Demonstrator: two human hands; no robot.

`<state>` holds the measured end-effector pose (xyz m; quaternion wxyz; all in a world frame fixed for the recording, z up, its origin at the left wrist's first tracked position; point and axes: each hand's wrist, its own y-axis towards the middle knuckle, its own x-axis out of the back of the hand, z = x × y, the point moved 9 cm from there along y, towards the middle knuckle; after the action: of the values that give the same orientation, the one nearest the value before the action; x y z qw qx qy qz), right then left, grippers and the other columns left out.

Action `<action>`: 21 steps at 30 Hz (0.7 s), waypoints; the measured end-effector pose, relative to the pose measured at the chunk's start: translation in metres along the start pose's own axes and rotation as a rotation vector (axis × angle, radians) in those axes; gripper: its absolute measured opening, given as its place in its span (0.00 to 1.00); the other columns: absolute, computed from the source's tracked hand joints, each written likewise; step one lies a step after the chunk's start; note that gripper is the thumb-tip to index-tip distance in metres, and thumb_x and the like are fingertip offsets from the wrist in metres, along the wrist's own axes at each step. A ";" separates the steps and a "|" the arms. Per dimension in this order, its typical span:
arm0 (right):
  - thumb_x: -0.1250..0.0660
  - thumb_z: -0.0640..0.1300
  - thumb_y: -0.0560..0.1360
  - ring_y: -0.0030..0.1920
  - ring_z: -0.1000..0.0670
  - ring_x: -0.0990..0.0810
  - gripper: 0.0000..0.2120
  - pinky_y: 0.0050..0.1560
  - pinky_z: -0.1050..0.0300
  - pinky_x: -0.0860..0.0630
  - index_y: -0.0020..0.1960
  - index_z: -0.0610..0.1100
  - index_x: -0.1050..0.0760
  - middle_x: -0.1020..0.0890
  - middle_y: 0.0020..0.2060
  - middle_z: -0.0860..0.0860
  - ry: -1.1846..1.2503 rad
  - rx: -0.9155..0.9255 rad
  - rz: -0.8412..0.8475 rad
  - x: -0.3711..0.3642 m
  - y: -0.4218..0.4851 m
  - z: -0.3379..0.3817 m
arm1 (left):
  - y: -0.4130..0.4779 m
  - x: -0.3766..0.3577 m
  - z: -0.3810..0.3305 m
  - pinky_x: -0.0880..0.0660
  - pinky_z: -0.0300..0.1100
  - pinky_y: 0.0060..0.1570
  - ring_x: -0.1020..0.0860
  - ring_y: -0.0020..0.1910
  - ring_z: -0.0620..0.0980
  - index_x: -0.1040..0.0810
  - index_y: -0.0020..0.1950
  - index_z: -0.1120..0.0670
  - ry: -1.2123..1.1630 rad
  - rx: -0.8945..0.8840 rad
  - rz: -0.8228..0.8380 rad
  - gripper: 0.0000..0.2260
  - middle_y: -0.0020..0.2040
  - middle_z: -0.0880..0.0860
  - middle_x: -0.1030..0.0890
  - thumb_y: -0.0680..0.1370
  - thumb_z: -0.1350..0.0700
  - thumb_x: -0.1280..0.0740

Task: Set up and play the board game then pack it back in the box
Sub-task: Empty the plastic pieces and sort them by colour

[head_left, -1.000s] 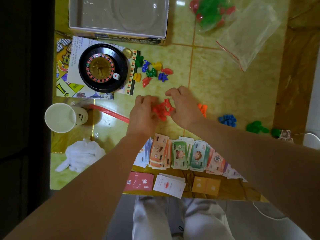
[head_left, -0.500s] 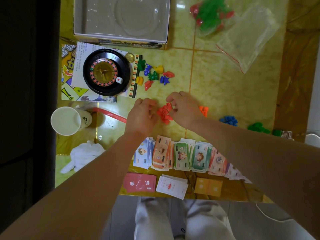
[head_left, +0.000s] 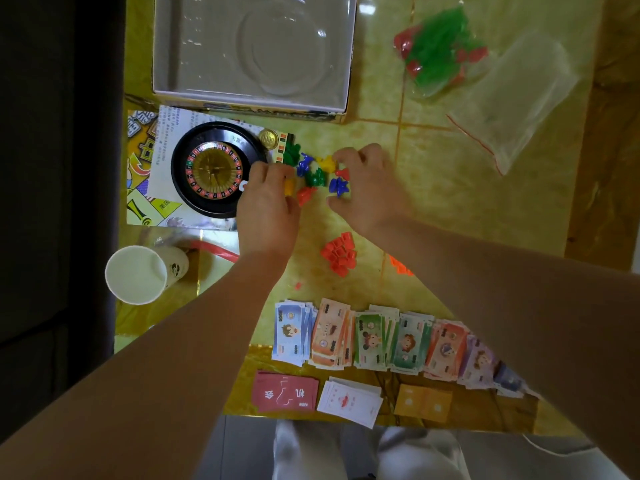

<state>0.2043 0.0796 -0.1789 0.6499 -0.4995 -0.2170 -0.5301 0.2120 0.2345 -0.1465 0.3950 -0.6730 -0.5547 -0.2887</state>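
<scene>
A cluster of small coloured pawns [head_left: 314, 175], green, blue, yellow and red, lies on the table just right of the black roulette wheel [head_left: 213, 169]. My left hand [head_left: 266, 202] curls its fingers round the cluster's left side, over a yellow pawn. From the right side, my right hand [head_left: 369, 183] cups a red and a blue pawn between fingers and thumb. Nearer me, a pile of red houses [head_left: 339, 254] lies free on the table. The open box [head_left: 252, 50] sits at the far edge.
The folded board [head_left: 143, 168] lies under the wheel, with a gold coin [head_left: 268, 138] beside it. A bag of green and red pieces [head_left: 436, 53] and an empty bag [head_left: 512, 95] lie far right. Paper cup [head_left: 138, 275] left; banknotes [head_left: 381, 341] and card stacks [head_left: 349, 401] near me.
Both hands have let go of the red houses and moved away from me to the coloured pawns by the wheel. The red houses stay in a pile.
</scene>
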 end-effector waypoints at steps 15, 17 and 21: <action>0.33 0.40 0.70 0.44 0.43 0.25 0.12 0.41 0.45 0.23 0.52 0.43 0.29 0.27 0.51 0.46 -0.018 0.009 -0.032 0.006 0.010 -0.013 | 0.010 -0.013 0.006 0.28 0.47 0.44 0.21 0.44 0.57 0.21 0.58 0.56 0.082 0.038 0.140 0.11 0.55 0.57 0.25 0.76 0.60 0.34; 0.34 0.41 0.70 0.44 0.43 0.25 0.12 0.42 0.45 0.23 0.53 0.44 0.29 0.26 0.50 0.46 0.039 -0.002 -0.053 0.006 0.012 -0.016 | 0.007 -0.016 0.006 0.32 0.42 0.42 0.23 0.44 0.55 0.23 0.59 0.56 0.065 0.042 0.156 0.13 0.56 0.56 0.26 0.75 0.55 0.31; 0.38 0.43 0.73 0.45 0.44 0.22 0.04 0.45 0.47 0.23 0.46 0.46 0.24 0.21 0.45 0.47 0.207 -0.085 -0.061 0.007 0.012 -0.022 | 0.003 -0.025 0.000 0.34 0.42 0.42 0.25 0.44 0.56 0.27 0.60 0.57 0.064 0.032 0.202 0.19 0.57 0.57 0.29 0.73 0.51 0.28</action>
<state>0.2126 0.0561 -0.1871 0.6308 -0.4622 -0.1412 -0.6071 0.2091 0.2212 -0.1674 0.4504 -0.7095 -0.4756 -0.2599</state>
